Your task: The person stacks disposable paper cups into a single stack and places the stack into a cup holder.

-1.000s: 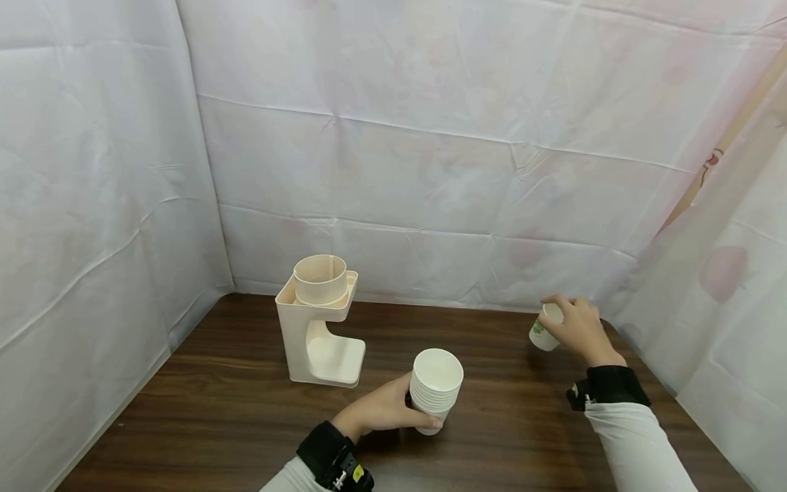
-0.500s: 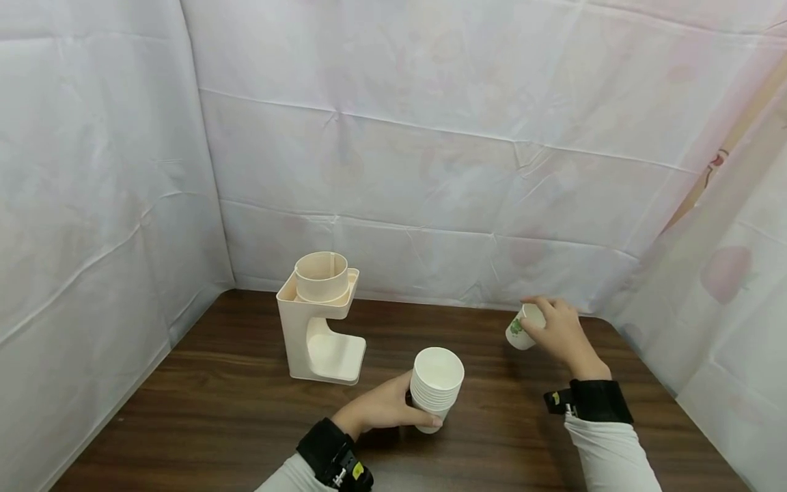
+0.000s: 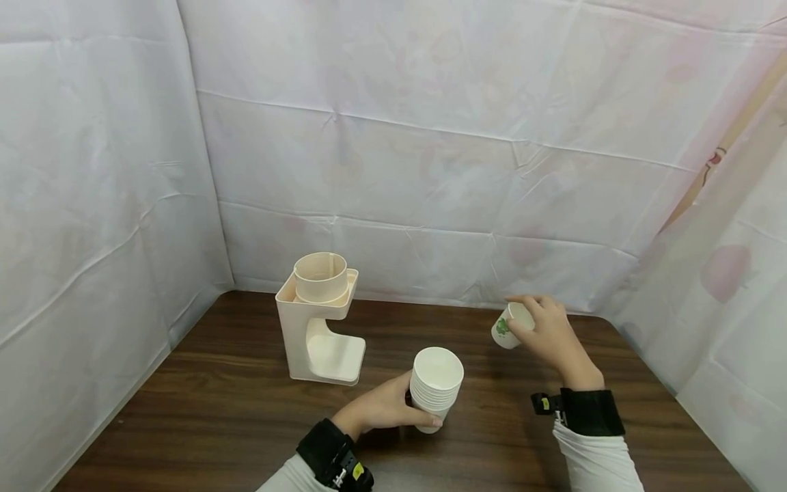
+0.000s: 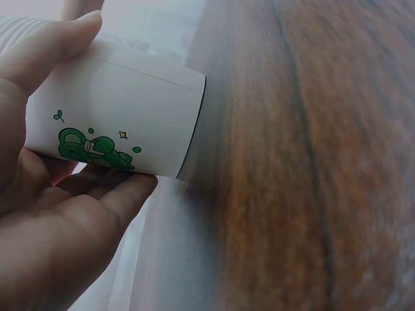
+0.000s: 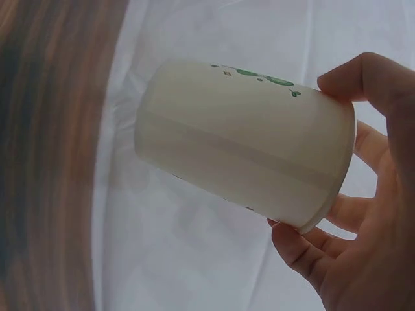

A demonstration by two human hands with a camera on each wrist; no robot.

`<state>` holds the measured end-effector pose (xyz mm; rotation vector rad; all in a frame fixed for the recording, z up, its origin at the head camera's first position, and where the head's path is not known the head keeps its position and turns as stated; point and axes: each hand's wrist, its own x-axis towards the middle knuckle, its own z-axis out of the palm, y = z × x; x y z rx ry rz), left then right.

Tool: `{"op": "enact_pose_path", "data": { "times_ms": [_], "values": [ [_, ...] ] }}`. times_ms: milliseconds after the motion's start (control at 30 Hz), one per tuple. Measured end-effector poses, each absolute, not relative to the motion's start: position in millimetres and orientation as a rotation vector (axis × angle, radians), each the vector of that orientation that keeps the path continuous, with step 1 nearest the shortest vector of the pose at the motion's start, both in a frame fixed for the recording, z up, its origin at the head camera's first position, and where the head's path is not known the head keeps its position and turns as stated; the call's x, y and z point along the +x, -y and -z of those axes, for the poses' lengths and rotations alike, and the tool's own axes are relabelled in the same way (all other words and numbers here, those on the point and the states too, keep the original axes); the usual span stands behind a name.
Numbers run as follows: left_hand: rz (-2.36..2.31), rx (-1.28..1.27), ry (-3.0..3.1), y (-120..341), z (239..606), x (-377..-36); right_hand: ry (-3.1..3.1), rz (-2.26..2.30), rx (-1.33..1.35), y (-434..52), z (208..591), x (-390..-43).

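A dark brown wooden table (image 3: pixel 233 403) with a visible grain carries the things, closed in by white sheeting at the back and both sides. A cream plastic cup dispenser stand (image 3: pixel 320 326) sits directly on it, left of centre. A stack of white paper cups (image 3: pixel 435 387) rests on it nearer the front.

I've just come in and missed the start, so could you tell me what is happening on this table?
A person is handling paper cups at a dark wooden table hung round with white sheets. The left hand grips a stack of nested white cups standing near the table's middle. The right hand holds a single cup with a green print in the air, tilted, to the right of the stack. A cream cup dispenser stand stands behind and to the left, untouched.
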<state>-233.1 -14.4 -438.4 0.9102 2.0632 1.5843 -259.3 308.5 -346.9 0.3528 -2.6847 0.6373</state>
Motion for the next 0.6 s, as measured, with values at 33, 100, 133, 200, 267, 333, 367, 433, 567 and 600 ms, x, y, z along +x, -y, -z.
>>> {"op": "enact_pose_path", "data": {
  "times_ms": [33,100,133,200,267,333,367,433,567,600],
  "values": [
    [-1.584,0.909,-2.063,14.3,438.5,-233.2,2.68,-0.633,0.361,-306.2,345.1,-257.6],
    [-1.586,0.908,-2.055,14.1,438.7,-233.6,2.67,-0.63,0.377,-302.1,341.4,-254.1],
    [-1.586,0.908,-2.053,14.0,438.7,-233.9,2.664,-0.626,0.385,-300.4,339.5,-252.6],
    [-1.589,0.906,-2.05,14.0,439.0,-234.3,2.654,-0.619,0.403,-297.6,335.8,-249.5],
    [-1.588,0.906,-2.054,14.1,439.2,-234.5,2.642,-0.617,0.419,-295.8,332.9,-246.7],
    [-1.584,0.904,-2.06,14.4,439.3,-234.7,2.63,-0.621,0.443,-294.7,331.0,-244.3],
    [-1.582,0.904,-2.063,14.6,439.4,-234.8,2.624,-0.624,0.456,-294.4,330.4,-243.3],
    [-1.581,0.903,-2.063,14.7,439.4,-234.7,2.602,-0.628,0.485,-293.7,329.3,-241.6],
    [-1.584,0.902,-2.056,14.7,439.3,-234.7,2.552,-0.644,0.56,-290.7,326.4,-238.2],
    [-1.585,0.902,-2.054,14.5,439.3,-234.7,2.537,-0.644,0.583,-289.3,325.4,-237.3]
  ]
}}
